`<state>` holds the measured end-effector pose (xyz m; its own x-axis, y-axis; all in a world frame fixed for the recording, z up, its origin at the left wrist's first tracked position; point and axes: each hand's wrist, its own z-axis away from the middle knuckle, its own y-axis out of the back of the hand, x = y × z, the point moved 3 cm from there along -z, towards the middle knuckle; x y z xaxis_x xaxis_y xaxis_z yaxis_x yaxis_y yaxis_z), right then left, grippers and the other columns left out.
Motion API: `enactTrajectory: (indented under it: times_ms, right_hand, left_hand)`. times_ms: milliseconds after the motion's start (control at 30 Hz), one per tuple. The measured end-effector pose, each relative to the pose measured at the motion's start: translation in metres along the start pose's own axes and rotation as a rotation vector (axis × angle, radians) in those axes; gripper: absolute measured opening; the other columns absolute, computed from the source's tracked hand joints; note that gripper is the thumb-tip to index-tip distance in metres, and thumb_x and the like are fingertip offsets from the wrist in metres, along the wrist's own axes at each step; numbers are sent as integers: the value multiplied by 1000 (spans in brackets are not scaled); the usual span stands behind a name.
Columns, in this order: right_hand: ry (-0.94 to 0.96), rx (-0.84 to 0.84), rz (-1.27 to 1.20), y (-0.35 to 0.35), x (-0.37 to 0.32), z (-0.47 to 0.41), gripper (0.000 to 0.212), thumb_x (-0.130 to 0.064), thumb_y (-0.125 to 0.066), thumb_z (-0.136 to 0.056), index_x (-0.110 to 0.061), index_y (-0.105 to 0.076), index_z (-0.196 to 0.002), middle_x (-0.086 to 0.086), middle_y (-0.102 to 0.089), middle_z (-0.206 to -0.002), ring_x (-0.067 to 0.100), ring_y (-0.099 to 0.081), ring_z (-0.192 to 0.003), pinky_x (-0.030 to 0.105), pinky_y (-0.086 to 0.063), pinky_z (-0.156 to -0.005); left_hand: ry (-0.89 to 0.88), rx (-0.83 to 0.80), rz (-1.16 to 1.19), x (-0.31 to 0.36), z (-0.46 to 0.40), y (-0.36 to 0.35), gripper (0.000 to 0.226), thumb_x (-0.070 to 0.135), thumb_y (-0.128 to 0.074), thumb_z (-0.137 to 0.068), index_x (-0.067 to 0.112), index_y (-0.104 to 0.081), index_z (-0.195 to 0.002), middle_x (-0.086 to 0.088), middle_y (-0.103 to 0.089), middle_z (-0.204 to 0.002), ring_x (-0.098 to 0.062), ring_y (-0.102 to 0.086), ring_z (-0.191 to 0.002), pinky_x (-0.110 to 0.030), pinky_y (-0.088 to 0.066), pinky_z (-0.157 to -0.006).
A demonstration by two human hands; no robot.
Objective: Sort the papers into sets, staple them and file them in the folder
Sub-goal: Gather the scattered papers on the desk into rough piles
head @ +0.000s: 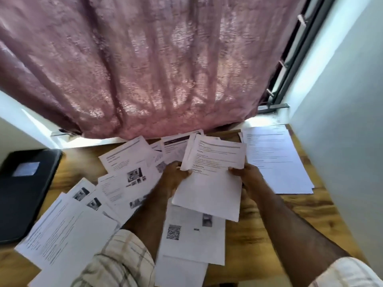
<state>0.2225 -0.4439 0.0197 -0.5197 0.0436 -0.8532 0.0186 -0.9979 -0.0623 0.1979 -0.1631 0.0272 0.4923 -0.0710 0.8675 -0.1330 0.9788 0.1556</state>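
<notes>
Both hands, left hand (176,175) and right hand (247,176), pinch thin, seemingly folded paper sheaf (211,175).

Daylight is filtered through a mauve lace curtain (145,65), which glows pink where it is backlit. Strong glare is seen on the white window sill (253,122) below the curtain's hem and along the dark metal window frame (290,59). The wood-grain table (269,220) is evenly lit, with only soft shadows. Printed text on the scattered white paper sheets (68,230) is smeared by motion blur. Straight edges are bowed by wide-angle distortion.
</notes>
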Motion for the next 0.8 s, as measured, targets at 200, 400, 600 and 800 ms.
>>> enactTrajectory:
  times_ms: [200,400,600,800]
  right_hand:
    - [-39,217,313,98,-30,-20,19,-9,-77,-88,-11,-77,-107,8,-76,-108,21,-65,-84,29,-49,-66]
    - [82,485,602,171,-60,-31,48,-19,-83,-81,-13,-67,-126,12,-71,-122,32,-67,-113,37,-54,-98]
    - [125,521,803,203,-58,-43,46,-18,-74,-86,-19,-60,-130,14,-69,-127,35,-65,-114,38,-54,-95]
    - [77,509,978,203,-47,-51,48,-21,-72,-87,-16,-59,-133,18,-58,-137,41,-57,-122,44,-48,-103]
  left_hand:
    - [71,48,29,23,-19,-114,4,17,-70,-100,17,-72,-97,-9,-78,-108,-31,-75,-93,-46,-62,-87]
    - [-110,114,-293,37,-38,-198,20,21,-87,-84,17,-78,-102,0,-78,-109,-22,-73,-93,-40,-63,-89]
    - [-181,126,-582,38,-50,-244,34,27,-91,-77,23,-64,-97,3,-74,-105,-22,-70,-93,-40,-61,-84]
    - [-216,82,-710,35,-47,-243,34,38,-81,-88,18,-70,-114,-1,-75,-116,-24,-70,-99,-34,-58,-82]
